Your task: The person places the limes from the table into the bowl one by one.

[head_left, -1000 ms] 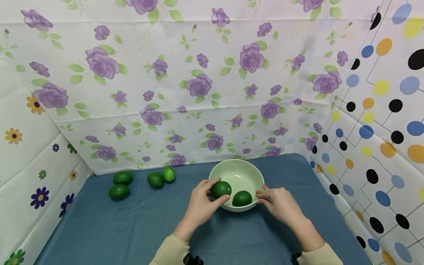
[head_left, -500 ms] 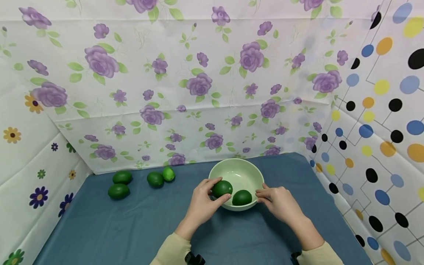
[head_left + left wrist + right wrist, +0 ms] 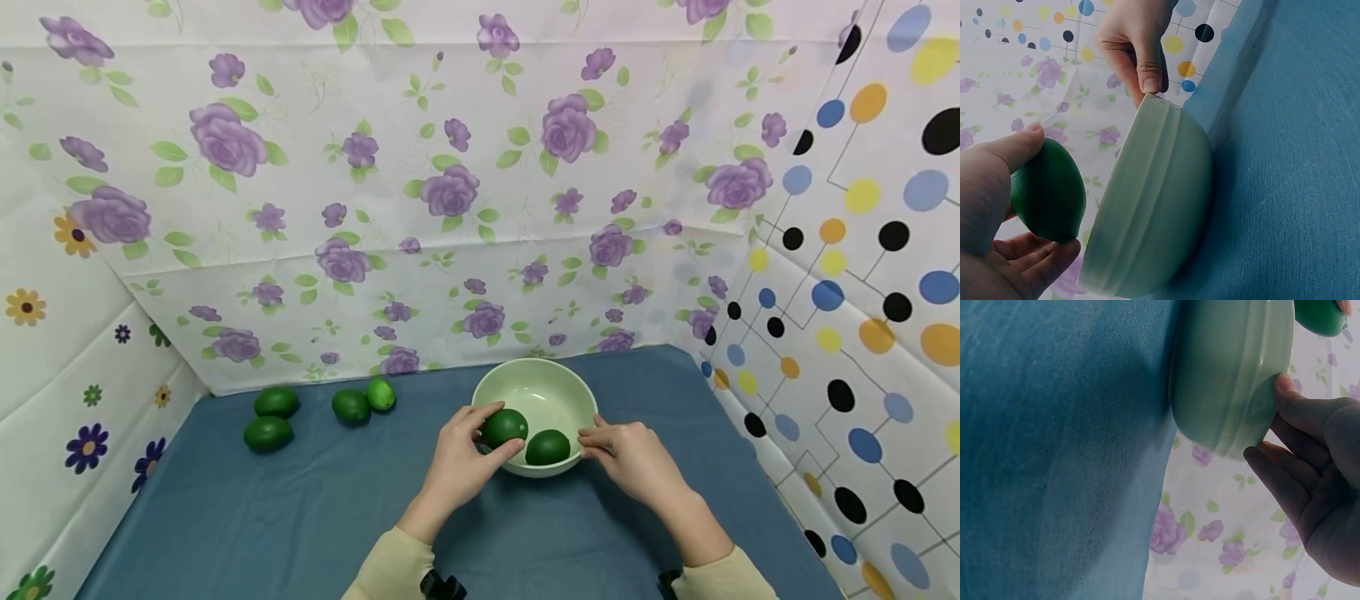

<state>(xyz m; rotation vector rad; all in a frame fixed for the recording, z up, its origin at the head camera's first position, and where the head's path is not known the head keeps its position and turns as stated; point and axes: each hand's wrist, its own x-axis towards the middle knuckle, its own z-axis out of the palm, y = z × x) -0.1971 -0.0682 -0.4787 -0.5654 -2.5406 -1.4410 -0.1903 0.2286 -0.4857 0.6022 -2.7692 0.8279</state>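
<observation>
Lime (image 3: pixel 548 447) in bowl (image 3: pixel 551 402); left hand (image 3: pixel 456 450) grips second lime (image 3: pixel 505 427); right hand (image 3: pixel 633 460) pinches bowl rim; four limes (image 3: pixel 351 407) remain outside.

Bowl (image 3: pixel 1232 372) cropped R-wrist cam, sleeves (image 3: pixel 392 568) cropped btm

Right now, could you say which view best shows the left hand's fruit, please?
The left wrist view: the fruit looks largest, mostly uncovered. The head view shows it smaller, from above; the right wrist view cuts it off at the top edge.
</observation>
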